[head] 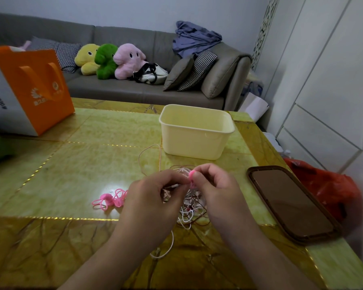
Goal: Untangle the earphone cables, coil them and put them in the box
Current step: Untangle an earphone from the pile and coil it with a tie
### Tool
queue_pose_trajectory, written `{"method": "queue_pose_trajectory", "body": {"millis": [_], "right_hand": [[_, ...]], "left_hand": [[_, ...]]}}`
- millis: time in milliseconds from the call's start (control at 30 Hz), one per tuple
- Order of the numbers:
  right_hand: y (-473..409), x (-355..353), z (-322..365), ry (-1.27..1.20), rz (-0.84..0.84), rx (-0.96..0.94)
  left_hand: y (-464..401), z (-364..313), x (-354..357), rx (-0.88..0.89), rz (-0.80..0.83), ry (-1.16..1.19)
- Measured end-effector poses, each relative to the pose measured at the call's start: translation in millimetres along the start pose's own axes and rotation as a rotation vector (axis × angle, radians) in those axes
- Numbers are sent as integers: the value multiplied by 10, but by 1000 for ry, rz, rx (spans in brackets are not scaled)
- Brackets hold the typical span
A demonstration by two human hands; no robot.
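A tangle of white, dark red and pale pink earphone cables [190, 214] lies on the green table in front of me. My left hand [153, 197] pinches a white cable end just above the tangle. My right hand [216, 187] pinches a small pink tie [191, 177], part of it hidden by the fingers. A cream plastic box [197, 130] stands open and empty behind the tangle. One pale pink cable [150, 152] loops from the tangle toward the box. A white cable [166, 248] trails toward me.
Several pink ties [111, 198] lie left of my hands. A phone in a brown case [291, 204] lies on the right, close to the table edge. An orange paper bag [29, 88] stands at the far left. A red plastic bag [327, 185] hangs beyond the right edge.
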State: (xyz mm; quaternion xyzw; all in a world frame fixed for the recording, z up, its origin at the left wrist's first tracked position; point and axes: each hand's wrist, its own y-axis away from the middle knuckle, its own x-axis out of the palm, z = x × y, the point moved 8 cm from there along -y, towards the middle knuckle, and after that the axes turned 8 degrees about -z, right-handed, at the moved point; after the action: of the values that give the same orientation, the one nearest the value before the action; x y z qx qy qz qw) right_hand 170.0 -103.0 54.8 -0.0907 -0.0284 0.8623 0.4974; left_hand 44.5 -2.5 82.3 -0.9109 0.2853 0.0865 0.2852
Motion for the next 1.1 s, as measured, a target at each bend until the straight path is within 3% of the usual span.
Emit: {"method": "queue_pose_trajectory", "body": {"millis": [133,300,433,667,933,1100], "right_hand": [[3,27,-10,15,24,7],[26,19,128,105,73,-116],[60,-22,207,87,40,-176],[89,-51,275,139,45,-252],[180,-31,438,333,14,-574],[168,-36,416,296,49,-526]], "left_hand": [[11,-1,20,50,-4,-33],[9,229,58,-143,29,115],[-3,235,104,-198,69,251],[-31,218,40,-107,4,229],[-23,209,76,-91,39,219],[-39,244,80,-116,47,240]]}}
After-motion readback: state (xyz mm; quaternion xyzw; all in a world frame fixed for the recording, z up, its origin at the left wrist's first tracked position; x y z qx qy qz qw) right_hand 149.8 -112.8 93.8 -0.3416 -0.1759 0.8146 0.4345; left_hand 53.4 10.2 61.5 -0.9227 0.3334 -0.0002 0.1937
